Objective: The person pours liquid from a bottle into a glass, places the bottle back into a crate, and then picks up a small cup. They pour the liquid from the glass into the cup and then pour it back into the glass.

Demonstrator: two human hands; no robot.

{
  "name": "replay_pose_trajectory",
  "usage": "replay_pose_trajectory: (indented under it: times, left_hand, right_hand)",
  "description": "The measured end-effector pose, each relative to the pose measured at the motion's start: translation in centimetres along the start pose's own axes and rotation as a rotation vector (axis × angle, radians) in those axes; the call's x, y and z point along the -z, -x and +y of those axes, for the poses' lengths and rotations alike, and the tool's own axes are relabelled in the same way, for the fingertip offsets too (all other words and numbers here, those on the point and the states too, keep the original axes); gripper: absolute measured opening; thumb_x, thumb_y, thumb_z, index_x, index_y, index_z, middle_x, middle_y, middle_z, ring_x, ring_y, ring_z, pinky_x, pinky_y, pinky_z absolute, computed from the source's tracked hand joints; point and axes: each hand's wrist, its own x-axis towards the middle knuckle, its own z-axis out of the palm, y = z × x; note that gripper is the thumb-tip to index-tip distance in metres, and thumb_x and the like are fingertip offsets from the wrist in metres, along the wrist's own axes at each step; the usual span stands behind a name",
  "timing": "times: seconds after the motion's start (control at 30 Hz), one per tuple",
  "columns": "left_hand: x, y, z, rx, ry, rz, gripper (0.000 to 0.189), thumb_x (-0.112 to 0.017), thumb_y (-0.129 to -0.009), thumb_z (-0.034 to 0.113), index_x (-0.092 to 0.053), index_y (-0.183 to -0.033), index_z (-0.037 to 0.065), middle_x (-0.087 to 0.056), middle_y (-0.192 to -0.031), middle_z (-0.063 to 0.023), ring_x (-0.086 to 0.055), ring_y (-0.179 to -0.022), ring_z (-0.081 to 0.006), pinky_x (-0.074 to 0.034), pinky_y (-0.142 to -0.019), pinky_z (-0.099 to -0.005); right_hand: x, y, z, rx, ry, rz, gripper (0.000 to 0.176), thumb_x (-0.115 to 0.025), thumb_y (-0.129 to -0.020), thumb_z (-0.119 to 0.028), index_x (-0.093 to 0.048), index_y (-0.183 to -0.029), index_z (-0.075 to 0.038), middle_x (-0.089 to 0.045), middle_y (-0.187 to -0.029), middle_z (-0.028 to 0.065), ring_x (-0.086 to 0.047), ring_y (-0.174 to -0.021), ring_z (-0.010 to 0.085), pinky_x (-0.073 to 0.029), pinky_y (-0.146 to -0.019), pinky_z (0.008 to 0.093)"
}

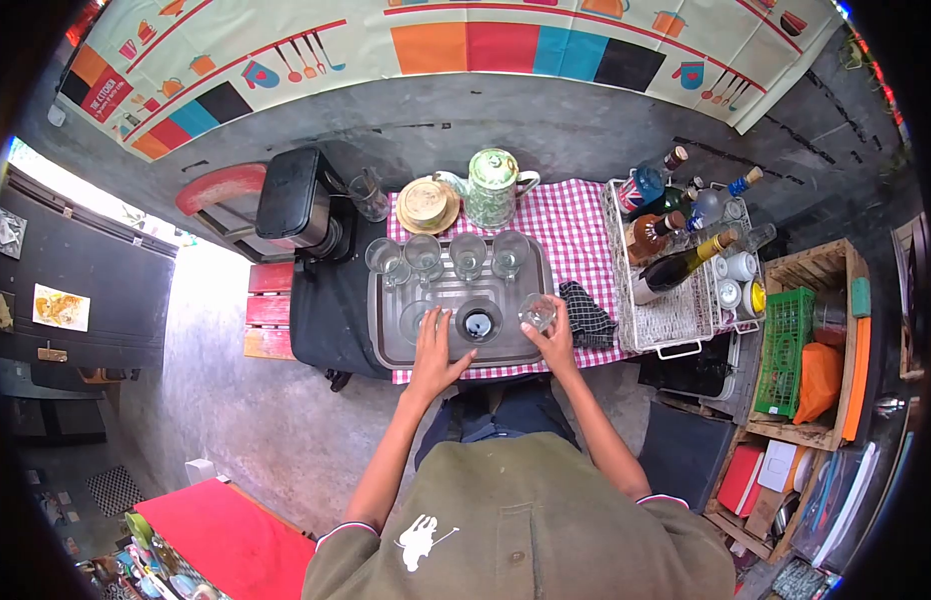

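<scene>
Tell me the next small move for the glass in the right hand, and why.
I'd lower the glass in the right hand onto the tray, right of the dark round dish: that hand holds it near the tray's right rim, while the left hand, fingers spread, is left of the dish.

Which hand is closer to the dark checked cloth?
The right one. The right hand is just left of the cloth, holding a glass. The left hand is farther left, at the near side of the tray.
</scene>
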Motion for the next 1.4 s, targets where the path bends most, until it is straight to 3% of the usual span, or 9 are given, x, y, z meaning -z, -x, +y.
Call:
replay_pose_trajectory:
  times: [0.13,0.3,0.37,0.77,0.83,1.1,1.13,1.23,1.4]
  left_hand:
    - [1.9,-0.2,1.2,-0.007,0.166,-0.086,0.072,-0.076,-0.085,0.034,-0.045,-0.141,0.0,-0.043,-0.146,-0.0246,-0.039,-0.138,-0.0426,-0.035,-0.112,-0.0491]
    - [3.3,-1.4,4.0,-0.077,0.329,-0.172,0.07,-0.075,-0.085,0.031,-0.046,-0.141,0.001,-0.052,-0.14,-0.0222,-0.049,-0.131,-0.0377,-0.04,-0.11,-0.0435]
    - [3.5,-1.8,5.0,-0.114,0.362,-0.18,0.073,-0.078,-0.083,0.028,-0.046,-0.143,0.002,-0.053,-0.139,-0.0216,-0.051,-0.13,-0.0356,-0.041,-0.109,-0.0429]
    - [2.2,-3.6,9.0,-0.168,0.541,-0.383,0.076,-0.076,-0.078,0.013,-0.043,-0.145,0.001,-0.054,-0.139,-0.0226,-0.052,-0.13,-0.0375,-0.044,-0.107,-0.043]
    - [0.7,-4.0,9.7,-0.224,0.562,-0.323,0.076,-0.077,-0.076,0.01,-0.044,-0.144,0.0,-0.055,-0.137,-0.0233,-0.054,-0.128,-0.0384,-0.046,-0.104,-0.0428]
    - [-3.6,-6.3,13.9,-0.259,0.549,-0.306,0.075,-0.08,-0.075,0.012,-0.045,-0.141,-0.002,-0.06,-0.131,-0.0253,-0.06,-0.121,-0.0401,-0.05,-0.098,-0.0432]
    - [-3.9,-6.7,14.9,-0.236,0.563,-0.283,0.071,-0.081,-0.074,0.011,-0.05,-0.137,-0.003,-0.065,-0.125,-0.0215,-0.064,-0.118,-0.0308,-0.05,-0.099,-0.0387]
    - [-5.6,-7.9,17.2,-0.236,0.578,-0.272,0.07,-0.08,-0.075,0.01,-0.05,-0.137,-0.003,-0.065,-0.125,-0.0215,-0.064,-0.119,-0.0297,-0.05,-0.099,-0.0386]
    - [-9.0,-9.8,21.1,-0.278,0.559,-0.226,0.073,-0.083,-0.076,0.016,-0.048,-0.137,-0.004,-0.063,-0.126,-0.0241,-0.063,-0.118,-0.037,-0.051,-0.097,-0.0417]
  right_hand:
    - [-0.2,1.1,-1.7,0.039,0.109,-0.021,0.067,-0.08,-0.082,-0.018,-0.043,-0.136,-0.003,-0.057,-0.123,0.0133,-0.059,-0.113,0.0207,-0.049,-0.096,0.0358]
    - [-0.7,2.3,-3.4,0.108,0.269,-0.082,0.07,-0.081,-0.081,-0.02,-0.043,-0.137,-0.002,-0.059,-0.126,0.0148,-0.06,-0.114,0.0232,-0.047,-0.098,0.0384]
    - [-1.1,3.0,-4.6,0.075,0.206,-0.126,0.072,-0.079,-0.08,-0.011,-0.04,-0.139,-0.003,-0.056,-0.127,0.0133,-0.056,-0.119,0.0209,-0.047,-0.102,0.0366]
    - [-0.3,5.9,-9.8,0.021,0.281,-0.064,0.074,-0.084,-0.076,-0.011,-0.042,-0.135,-0.004,-0.056,-0.126,0.011,-0.055,-0.12,0.0179,-0.046,-0.102,0.0345]
    - [0.5,6.2,-10.4,-0.001,0.178,-0.041,0.072,-0.085,-0.076,-0.011,-0.043,-0.134,-0.003,-0.057,-0.125,0.0103,-0.056,-0.119,0.0167,-0.047,-0.1,0.0336]
    - [6.4,5.3,-11.9,0.034,0.23,0.006,0.073,-0.084,-0.076,-0.013,-0.046,-0.137,-0.003,-0.058,-0.126,0.0101,-0.059,-0.115,0.0183,-0.05,-0.094,0.0342]
    - [7.3,5.1,-12.8,0.045,0.271,0.003,0.072,-0.084,-0.076,-0.014,-0.046,-0.136,-0.003,-0.058,-0.126,0.01,-0.059,-0.115,0.0191,-0.051,-0.094,0.0346]
    - [10.4,4.4,-13.0,0.08,0.314,-0.01,0.072,-0.084,-0.077,-0.02,-0.047,-0.137,-0.005,-0.057,-0.13,0.0113,-0.058,-0.119,0.0231,-0.052,-0.092,0.0367]
    - [16.6,3.4,-15.0,0.114,0.363,-0.079,0.068,-0.08,-0.083,-0.026,-0.047,-0.139,-0.005,-0.056,-0.133,0.014,-0.059,-0.119,0.0264,-0.052,-0.092,0.039]
